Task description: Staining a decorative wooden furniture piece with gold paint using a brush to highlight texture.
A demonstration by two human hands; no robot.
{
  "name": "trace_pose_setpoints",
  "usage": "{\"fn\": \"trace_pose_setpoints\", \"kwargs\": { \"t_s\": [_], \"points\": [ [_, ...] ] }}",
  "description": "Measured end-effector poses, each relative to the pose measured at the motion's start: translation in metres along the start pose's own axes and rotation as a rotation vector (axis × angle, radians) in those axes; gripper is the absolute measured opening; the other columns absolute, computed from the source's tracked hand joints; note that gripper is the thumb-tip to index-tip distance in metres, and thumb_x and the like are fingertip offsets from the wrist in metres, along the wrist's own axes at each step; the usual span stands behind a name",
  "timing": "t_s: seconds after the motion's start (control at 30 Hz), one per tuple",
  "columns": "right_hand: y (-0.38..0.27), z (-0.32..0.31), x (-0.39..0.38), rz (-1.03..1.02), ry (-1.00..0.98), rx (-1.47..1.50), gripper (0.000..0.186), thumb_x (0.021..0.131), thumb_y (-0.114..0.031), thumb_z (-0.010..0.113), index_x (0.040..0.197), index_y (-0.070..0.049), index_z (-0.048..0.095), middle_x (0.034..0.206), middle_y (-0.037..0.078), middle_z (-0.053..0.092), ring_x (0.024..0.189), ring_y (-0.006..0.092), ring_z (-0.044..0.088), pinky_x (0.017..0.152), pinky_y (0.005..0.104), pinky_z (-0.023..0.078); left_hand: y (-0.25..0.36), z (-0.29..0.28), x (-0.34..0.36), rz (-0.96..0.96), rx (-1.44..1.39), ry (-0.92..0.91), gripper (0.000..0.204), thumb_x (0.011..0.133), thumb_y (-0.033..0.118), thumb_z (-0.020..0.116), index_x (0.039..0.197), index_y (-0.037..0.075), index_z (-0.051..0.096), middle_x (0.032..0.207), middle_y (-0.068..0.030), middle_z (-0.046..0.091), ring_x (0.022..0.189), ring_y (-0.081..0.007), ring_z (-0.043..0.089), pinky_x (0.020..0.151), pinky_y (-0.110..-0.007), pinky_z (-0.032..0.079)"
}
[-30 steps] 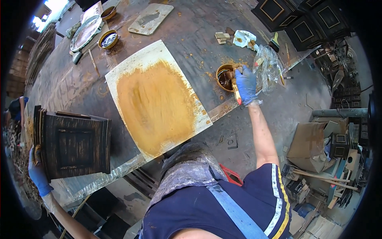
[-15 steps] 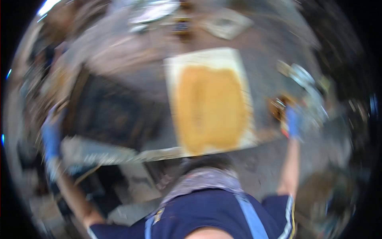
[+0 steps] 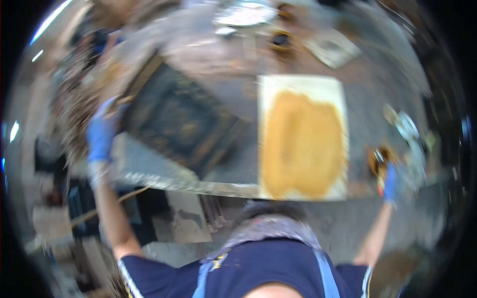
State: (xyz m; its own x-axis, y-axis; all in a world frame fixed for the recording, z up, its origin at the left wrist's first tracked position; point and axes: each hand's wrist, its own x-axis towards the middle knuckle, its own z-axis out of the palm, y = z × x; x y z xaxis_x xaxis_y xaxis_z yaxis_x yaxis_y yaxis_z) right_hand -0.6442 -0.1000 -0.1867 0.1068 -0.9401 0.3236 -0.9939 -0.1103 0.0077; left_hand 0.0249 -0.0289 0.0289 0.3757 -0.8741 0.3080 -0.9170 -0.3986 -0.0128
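Note:
My left hand (image 3: 102, 134), in a blue glove, is closed at the left edge of a dark rectangular panel (image 3: 184, 116) with an ornate, framed-looking face. The panel lies at a slant on the worktable. On the right, my right hand (image 3: 391, 183), also gloved in blue, is closed beside a glossy brown jar (image 3: 379, 158). A thin tan handle with a red end (image 3: 381, 185) shows at its fingers; blur hides its kind. Between my hands lies a white sheet (image 3: 268, 89) with a wide ochre-coloured coat (image 3: 303, 149) over most of it.
Toward the back stand a silvery round dish (image 3: 244, 14) and a dark-filled yellow-rimmed pot (image 3: 281, 40). A pale square piece (image 3: 332, 48) lies right of them. Clear plastic-like clutter (image 3: 415, 154) is beyond my right hand. A bristly brown bundle (image 3: 82, 111) is at the left.
The whole view has swung, so table, sheet and panel appear farther right and turned slightly clockwise. My left hand stays at the panel's edge; my right stays beside the jar.

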Motion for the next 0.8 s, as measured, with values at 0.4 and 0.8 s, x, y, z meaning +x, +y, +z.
{"fn": "trace_pose_setpoints", "kwargs": {
  "t_s": [0.4, 0.8],
  "points": [
    [-0.03, -0.042, -0.01, 0.595, 0.128, 0.858, 0.012, 0.078, -0.009, 0.048, 0.086, -0.005, 0.056, 0.075, 0.003, 0.058, 0.068, 0.0081, 0.053, 0.06, 0.0201, 0.042, -0.045, 0.028, 0.015, -0.019, -0.204, -0.064, 0.039, 0.085, 0.029, 0.037, 0.111, 0.002, 0.044, 0.114, -0.0105, 0.045, 0.106, -0.0209, 0.041, 0.088, -0.026, 0.03],
    [-0.048, -0.042, -0.041, 0.414, 0.19, 0.678, 0.011, 0.077, -0.006, 0.049, 0.085, -0.003, 0.056, 0.081, 0.007, 0.057, 0.075, 0.0167, 0.055, 0.066, 0.0261, 0.042, -0.053, 0.032, 0.018, 0.003, -0.213, -0.052, 0.036, 0.085, 0.025, 0.036, 0.111, 0.001, 0.044, 0.112, -0.0134, 0.046, 0.102, -0.0211, 0.044, 0.086, -0.026, 0.032]
  ]
}}
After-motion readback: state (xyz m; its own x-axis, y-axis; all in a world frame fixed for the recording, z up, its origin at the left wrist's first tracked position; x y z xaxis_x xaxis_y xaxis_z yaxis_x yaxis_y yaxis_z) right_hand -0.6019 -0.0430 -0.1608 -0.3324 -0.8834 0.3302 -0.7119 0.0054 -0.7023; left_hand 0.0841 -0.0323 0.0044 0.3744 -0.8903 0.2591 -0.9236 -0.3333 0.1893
